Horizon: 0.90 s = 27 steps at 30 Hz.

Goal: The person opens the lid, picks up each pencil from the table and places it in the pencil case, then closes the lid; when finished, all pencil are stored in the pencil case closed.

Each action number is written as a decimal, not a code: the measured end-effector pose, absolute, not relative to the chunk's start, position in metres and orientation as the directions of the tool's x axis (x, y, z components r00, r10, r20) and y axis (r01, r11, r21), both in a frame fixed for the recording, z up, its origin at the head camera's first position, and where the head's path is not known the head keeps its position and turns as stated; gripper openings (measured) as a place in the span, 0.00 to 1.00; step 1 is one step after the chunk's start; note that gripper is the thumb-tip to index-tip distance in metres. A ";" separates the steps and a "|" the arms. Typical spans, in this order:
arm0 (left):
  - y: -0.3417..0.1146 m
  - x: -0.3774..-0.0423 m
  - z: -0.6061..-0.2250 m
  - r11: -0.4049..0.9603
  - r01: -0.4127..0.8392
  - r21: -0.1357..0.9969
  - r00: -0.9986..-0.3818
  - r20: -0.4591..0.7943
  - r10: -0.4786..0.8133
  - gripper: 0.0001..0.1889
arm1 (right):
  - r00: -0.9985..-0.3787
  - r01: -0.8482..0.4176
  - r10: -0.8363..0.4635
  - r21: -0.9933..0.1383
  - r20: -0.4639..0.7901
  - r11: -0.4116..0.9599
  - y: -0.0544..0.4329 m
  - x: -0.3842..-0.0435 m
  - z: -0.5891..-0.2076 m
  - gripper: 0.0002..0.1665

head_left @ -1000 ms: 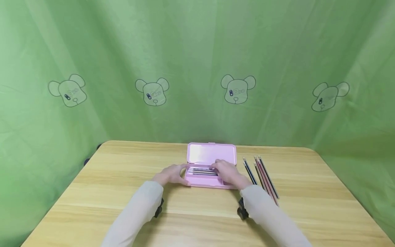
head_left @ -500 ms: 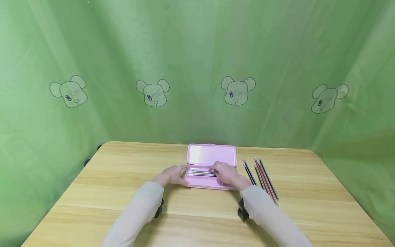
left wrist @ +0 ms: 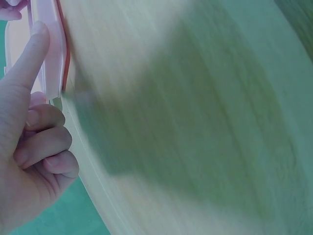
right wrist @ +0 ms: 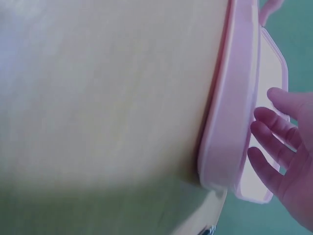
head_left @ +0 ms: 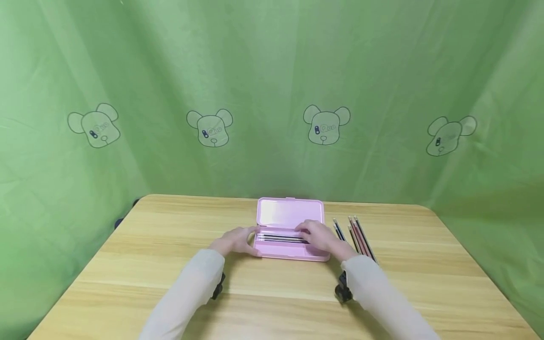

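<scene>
A pink pencil case [head_left: 293,257] stands at the far middle of the table, its lid [head_left: 290,212] tipped back. Several dark-striped pencils [head_left: 280,238] lie lengthwise in its back compartment. My left hand [head_left: 236,240] grips the case's left end; in the left wrist view the thumb [left wrist: 35,54] lies along the front wall while the other fingers are curled at the end. Over the right end of the case is my right hand [head_left: 319,235]. In the right wrist view its fingers [right wrist: 274,139] are loosely spread with nothing between them, and they partly cover the pencils' right ends.
Several red and dark pencils [head_left: 359,236] lie on the wooden table [head_left: 272,293] to the right of the case, partly behind my right forearm. A green curtain [head_left: 263,160] hangs behind the table's far edge.
My right hand has shifted a little to the right and its fingers have lifted off the pencils, showing more of their length. The left hand stays on the case.
</scene>
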<state>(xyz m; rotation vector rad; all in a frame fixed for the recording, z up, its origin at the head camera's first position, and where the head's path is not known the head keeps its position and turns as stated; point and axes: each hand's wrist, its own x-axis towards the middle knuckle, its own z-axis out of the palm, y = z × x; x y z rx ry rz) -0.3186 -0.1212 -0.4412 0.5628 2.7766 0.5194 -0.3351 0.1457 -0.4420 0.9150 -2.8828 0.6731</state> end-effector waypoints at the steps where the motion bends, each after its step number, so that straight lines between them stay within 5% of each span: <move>1: -0.121 -0.319 -0.441 0.862 0.324 0.390 -0.891 -0.178 0.417 0.47 | -0.820 -0.566 -0.546 -0.400 0.175 0.721 0.148 -0.335 -0.441 0.11; 27: -0.120 -0.317 -0.442 0.859 0.316 0.402 -0.894 -0.176 0.411 0.47 | -0.820 -0.567 -0.527 -0.442 0.222 0.696 0.229 -0.322 -0.441 0.13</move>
